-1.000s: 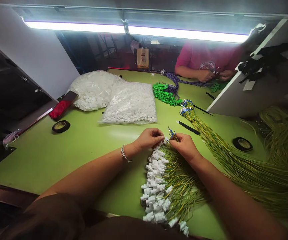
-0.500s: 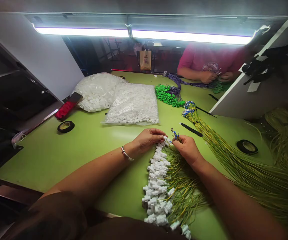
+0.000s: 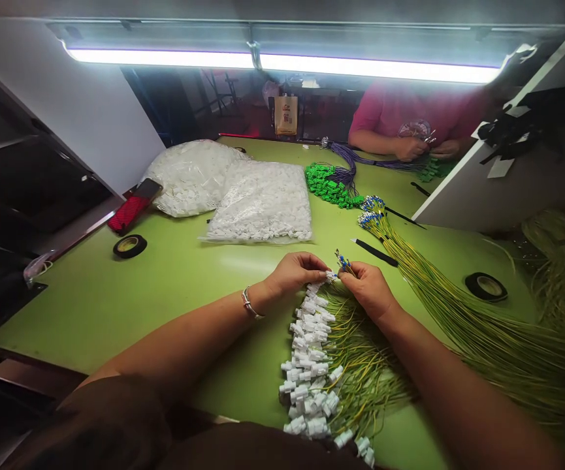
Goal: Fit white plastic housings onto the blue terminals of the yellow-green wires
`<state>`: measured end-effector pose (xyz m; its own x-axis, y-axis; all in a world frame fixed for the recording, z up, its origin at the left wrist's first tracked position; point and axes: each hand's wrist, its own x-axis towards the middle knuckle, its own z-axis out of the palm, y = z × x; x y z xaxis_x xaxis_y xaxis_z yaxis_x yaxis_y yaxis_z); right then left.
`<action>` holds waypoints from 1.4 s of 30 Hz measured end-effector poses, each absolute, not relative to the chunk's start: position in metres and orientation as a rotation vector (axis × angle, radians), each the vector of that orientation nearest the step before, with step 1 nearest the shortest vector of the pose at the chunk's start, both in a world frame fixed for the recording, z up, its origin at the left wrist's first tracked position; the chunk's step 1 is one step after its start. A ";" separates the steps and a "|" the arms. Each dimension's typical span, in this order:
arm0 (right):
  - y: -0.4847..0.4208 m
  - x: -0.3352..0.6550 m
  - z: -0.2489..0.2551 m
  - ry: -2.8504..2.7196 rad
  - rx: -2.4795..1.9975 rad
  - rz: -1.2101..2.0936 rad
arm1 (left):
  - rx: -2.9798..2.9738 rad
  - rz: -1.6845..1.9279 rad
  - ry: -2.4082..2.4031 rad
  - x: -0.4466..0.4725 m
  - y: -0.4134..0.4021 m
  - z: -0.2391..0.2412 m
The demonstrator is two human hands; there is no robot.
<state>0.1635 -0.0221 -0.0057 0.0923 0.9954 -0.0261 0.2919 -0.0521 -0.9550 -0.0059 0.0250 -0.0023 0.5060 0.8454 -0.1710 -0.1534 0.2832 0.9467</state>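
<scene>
Many white connectors (image 3: 310,356) lie, seemingly wired, in a column on the green table (image 3: 179,274); left hand (image 3: 296,274) pinches another connector (image 3: 331,277), right hand (image 3: 369,287) grips blue-tipped wires (image 3: 342,262) beside it, yellow-green bundle (image 3: 424,281) still connector-free.

Plenty of room across the left of the counter (image 3: 164,281), where only a tape roll (image 3: 138,249) and two packed bags (image 3: 262,202) check a reach farther out. Centre now, a channel slips between those bags and the wire bundle (image 3: 439,300), but green connectors (image 3: 328,186) plug its far end. Nearer, white connectors (image 3: 311,346) and loose wires (image 3: 365,365) bar the way.
</scene>
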 end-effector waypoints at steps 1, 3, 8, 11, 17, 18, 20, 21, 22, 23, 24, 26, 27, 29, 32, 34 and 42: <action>-0.022 0.163 -0.005 -1.332 -1.476 1.039 | 1.029 0.766 0.779 -0.006 0.024 -0.001; -0.023 0.162 -0.005 -1.322 -1.454 1.052 | 0.973 0.768 0.759 -0.006 0.024 0.000; -0.024 0.159 -0.005 -1.353 -1.474 1.000 | 1.047 0.756 0.759 -0.006 0.023 -0.004; -0.024 0.158 -0.009 -1.421 -1.496 0.926 | 1.092 0.762 0.792 -0.004 0.022 -0.006; -0.024 0.159 -0.011 -1.400 -1.508 0.940 | 1.154 0.797 0.827 -0.002 0.020 -0.008; -0.023 0.160 -0.010 -1.383 -1.502 0.957 | 1.178 0.779 0.822 -0.002 0.020 -0.006; -0.021 0.163 -0.007 -1.324 -1.502 0.981 | 1.289 0.676 0.790 -0.005 0.021 -0.001; -0.020 0.165 -0.007 -1.270 -1.509 0.994 | 1.381 0.579 0.749 -0.007 0.023 0.003; -0.019 0.166 -0.006 -1.205 -1.515 1.014 | 1.487 0.466 0.689 -0.010 0.025 0.007; -0.017 0.167 -0.006 -1.138 -1.515 1.041 | 1.591 0.368 0.629 -0.014 0.029 0.011; -0.017 0.168 -0.007 -1.079 -1.508 1.071 | 1.690 0.318 0.603 -0.018 0.035 0.014; -0.016 0.168 -0.009 -1.018 -1.495 1.111 | 1.878 0.423 0.744 -0.028 0.052 0.015; -0.015 0.167 -0.011 -1.017 -1.493 1.117 | 1.972 0.562 0.921 -0.033 0.062 0.014; -0.015 0.166 -0.014 -1.053 -1.503 1.100 | 2.171 0.835 1.299 -0.042 0.082 0.006; -0.015 0.164 -0.017 -1.126 -1.529 1.048 | 2.499 0.813 1.338 -0.050 0.104 -0.008; -0.015 0.162 -0.017 -1.157 -1.540 1.024 | 2.638 0.704 1.343 -0.052 0.108 -0.014; -0.016 0.161 -0.016 -1.373 -1.550 0.935 | 2.702 0.576 1.560 -0.069 0.118 -0.010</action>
<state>0.1611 -0.0157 -0.0155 0.1206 0.9927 0.0002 0.3641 -0.0441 -0.9303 -0.0692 0.1184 -0.0099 0.4510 0.8315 0.3243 0.8429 -0.5163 0.1518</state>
